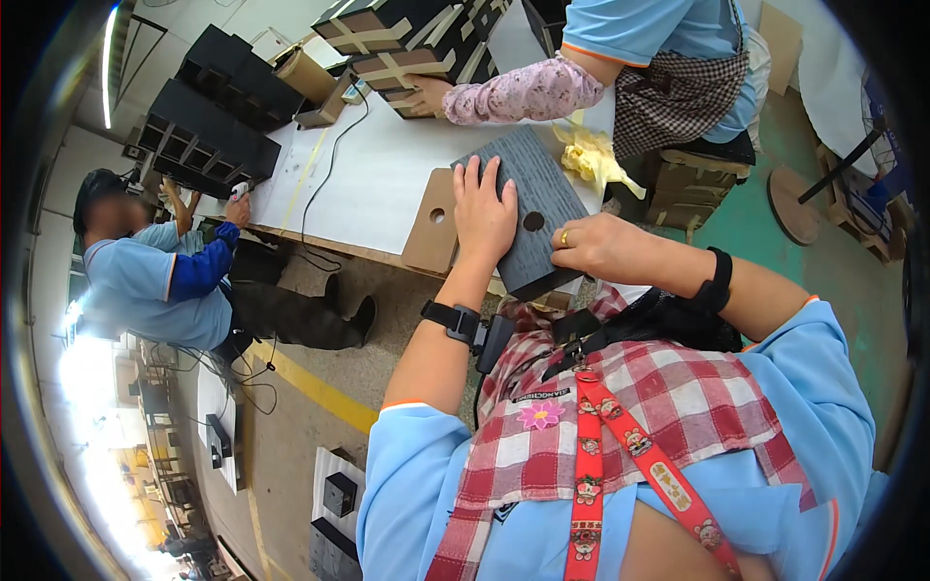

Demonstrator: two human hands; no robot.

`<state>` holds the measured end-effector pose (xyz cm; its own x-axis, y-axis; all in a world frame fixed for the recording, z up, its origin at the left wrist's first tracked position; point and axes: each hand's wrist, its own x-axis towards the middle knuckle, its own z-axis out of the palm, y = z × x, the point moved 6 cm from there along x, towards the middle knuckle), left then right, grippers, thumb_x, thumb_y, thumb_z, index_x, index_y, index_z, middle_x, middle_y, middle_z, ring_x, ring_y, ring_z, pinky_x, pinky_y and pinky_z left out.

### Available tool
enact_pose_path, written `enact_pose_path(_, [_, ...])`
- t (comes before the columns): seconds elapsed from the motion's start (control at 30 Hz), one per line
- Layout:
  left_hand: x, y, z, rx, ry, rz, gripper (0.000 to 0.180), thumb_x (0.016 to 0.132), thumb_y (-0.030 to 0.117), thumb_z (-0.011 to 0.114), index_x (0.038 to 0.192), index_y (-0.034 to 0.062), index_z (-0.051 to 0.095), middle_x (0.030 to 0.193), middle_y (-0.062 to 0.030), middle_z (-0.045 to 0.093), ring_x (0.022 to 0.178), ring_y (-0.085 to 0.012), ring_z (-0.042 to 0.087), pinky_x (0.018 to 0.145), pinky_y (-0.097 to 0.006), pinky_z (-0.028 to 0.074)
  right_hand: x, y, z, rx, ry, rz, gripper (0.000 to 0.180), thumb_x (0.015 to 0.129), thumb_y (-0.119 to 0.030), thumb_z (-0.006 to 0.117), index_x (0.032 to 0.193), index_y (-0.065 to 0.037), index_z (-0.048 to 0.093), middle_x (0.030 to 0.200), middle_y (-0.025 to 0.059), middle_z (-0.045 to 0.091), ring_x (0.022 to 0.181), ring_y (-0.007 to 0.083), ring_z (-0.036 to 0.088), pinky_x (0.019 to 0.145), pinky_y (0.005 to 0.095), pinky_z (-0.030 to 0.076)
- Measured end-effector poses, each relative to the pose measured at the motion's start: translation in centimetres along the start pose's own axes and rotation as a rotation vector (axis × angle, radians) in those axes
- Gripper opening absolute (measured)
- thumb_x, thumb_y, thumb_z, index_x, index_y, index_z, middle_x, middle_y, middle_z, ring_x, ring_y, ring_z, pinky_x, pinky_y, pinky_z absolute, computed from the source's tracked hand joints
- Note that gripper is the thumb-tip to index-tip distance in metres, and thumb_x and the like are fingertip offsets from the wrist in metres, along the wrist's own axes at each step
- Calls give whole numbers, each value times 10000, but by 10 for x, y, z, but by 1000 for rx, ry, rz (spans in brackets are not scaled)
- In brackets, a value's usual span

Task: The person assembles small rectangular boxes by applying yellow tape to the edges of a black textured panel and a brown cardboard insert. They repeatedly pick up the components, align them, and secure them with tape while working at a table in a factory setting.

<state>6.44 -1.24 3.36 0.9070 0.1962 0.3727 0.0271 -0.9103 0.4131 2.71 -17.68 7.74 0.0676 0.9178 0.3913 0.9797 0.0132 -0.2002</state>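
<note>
A dark grey wood-grain box (544,174) with a round hole (534,222) in its top face lies at the near edge of the white-topped table. My left hand (481,215) rests flat on the upper left part of that face, fingers stretched out. Over the right edge, beside the hole, is my right hand (605,248), its fingers curled in and pressed together. What those fingertips hold, if anything, is hidden. Left of the box, a brown board (426,242) with a small round hole juts over the table edge, near my left wrist.
A crumpled yellow cloth or glove (593,157) lies right of the box. Across the table (383,160), a co-worker's hand (426,95) touches stacked dark boxes (387,29) with tan tape strips. Another person (160,276) handles black compartmented units (208,136) at left. A black cable (334,160) crosses the tabletop.
</note>
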Motion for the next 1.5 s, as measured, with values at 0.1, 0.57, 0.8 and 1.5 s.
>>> enact_pose_path(0.1, [0,1,-1,0,5,8,438,878,293,491,1271,101,477,1395,-163,358,1323,-367,248,1014,-470,329,2,-7,-1,-96,22,-76,72,704,-69,576,771,-43,577,839,64,585,790,234,596,666,328,502])
enact_pose_path(0.57, [1,6,-5,-29,15,32,431,884,264,497,1273,81,471,1378,-196,365,1299,-404,261,1053,-468,266,3,2,1,198,6,26,286,697,-100,675,957,-88,557,876,50,591,828,251,582,719,363,487])
enact_pose_path(0.8, [3,6,-3,-3,24,37,430,882,270,495,1270,86,476,1378,-185,369,1300,-393,269,1038,-464,294,2,8,7,255,-10,114,263,720,-90,664,956,-80,548,871,55,575,807,259,574,700,372,479])
enact_pose_path(1.5, [1,4,-1,-66,-10,-7,428,897,266,477,1284,84,463,1391,-185,346,1311,-388,245,1070,-447,243,-12,22,-5,435,238,279,98,769,-77,651,855,-58,608,801,89,620,725,272,601,638,360,482])
